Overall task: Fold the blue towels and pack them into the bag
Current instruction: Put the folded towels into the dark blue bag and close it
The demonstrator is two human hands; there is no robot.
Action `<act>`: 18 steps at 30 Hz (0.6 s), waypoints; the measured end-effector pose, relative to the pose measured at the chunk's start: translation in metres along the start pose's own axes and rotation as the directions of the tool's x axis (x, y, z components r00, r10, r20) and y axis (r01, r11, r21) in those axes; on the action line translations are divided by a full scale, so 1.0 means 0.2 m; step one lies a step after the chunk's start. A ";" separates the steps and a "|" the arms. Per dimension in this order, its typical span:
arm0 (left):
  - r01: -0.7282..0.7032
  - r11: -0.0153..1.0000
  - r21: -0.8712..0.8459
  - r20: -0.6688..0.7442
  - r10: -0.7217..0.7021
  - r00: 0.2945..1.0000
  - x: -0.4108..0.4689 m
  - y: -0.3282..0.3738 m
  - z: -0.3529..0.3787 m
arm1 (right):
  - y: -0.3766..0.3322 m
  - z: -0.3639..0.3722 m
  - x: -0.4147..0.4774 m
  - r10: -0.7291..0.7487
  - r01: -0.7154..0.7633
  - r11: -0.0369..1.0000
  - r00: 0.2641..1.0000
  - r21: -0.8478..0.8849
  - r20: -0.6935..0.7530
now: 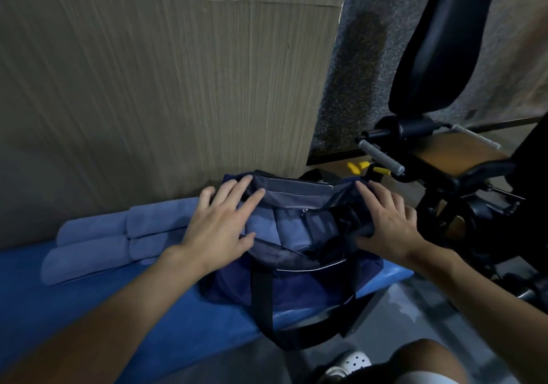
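Left of the bag (296, 282), the folded blue towels (98, 244) lie in pairs on the blue bench (59, 303), long axes running toward the bag's left end, just beside it. The left hand (219, 220) rests flat on that left end with straight, spread fingers, so it is the nearer one for the next towel. More blue towels (284, 229) already sit inside the bag's open mouth. The right hand (388, 223) presses the bag's right end, fingers straight, clasping nothing. The two hands are well apart, across the opening
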State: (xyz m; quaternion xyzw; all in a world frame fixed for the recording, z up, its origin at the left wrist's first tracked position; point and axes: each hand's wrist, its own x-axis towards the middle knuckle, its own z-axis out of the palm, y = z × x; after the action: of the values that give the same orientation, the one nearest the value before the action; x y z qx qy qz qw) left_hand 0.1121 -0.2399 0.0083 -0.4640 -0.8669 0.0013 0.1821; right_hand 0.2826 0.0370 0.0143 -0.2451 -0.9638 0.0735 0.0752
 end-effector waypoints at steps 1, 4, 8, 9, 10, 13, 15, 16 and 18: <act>-0.001 1.000 -0.022 -0.014 0.000 1.000 0.00 0.00 -0.01 | -0.02 -0.01 0.00 -0.025 0.025 1.000 1.000 -0.007 -0.010; -0.009 0.995 -0.099 -0.080 0.001 0.997 -0.03 -0.01 -0.05 | -0.13 -0.06 -0.01 -0.122 0.123 0.992 0.989 0.011 -0.086; 0.040 0.969 -0.246 -0.227 -0.098 0.969 -0.11 -0.09 -0.10 | -0.39 -0.09 0.00 -0.294 0.300 0.954 0.944 0.015 -0.150; 0.076 0.956 -0.283 -0.250 -0.150 0.957 -0.14 -0.13 -0.11 | -0.48 -0.09 0.01 -0.347 0.354 0.935 0.924 0.018 -0.160; 0.117 0.942 -0.315 -0.262 -0.205 0.943 -0.18 -0.17 -0.10 | -0.59 -0.08 0.02 -0.398 0.407 0.913 0.903 0.024 -0.162; 0.237 0.898 -0.371 -0.235 -0.338 0.911 -0.33 -0.33 -0.05 | -0.90 -0.04 0.05 -0.532 0.541 0.840 0.838 0.051 -0.123; 0.308 0.875 -0.374 -0.192 -0.398 0.897 -0.45 -0.42 0.02 | -1.07 0.01 0.07 -0.586 0.595 0.800 0.802 0.074 -0.118; 0.354 0.858 -0.373 -0.164 -0.436 0.885 -0.51 -0.47 0.05 | -1.17 0.06 0.09 -0.612 0.623 0.777 0.781 0.090 -0.119; 0.423 0.822 -0.382 -0.125 -0.500 0.857 -0.61 -0.55 0.12 | -1.31 0.13 0.13 -0.648 0.654 0.747 0.757 0.119 -0.089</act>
State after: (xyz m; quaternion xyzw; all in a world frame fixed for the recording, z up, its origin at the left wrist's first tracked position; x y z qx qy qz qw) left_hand 0.0776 -0.3962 -0.0339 -0.2606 -0.9148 -0.2445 0.1882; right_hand 0.1337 -0.1814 0.0385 0.1103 -0.9791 0.1065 0.1337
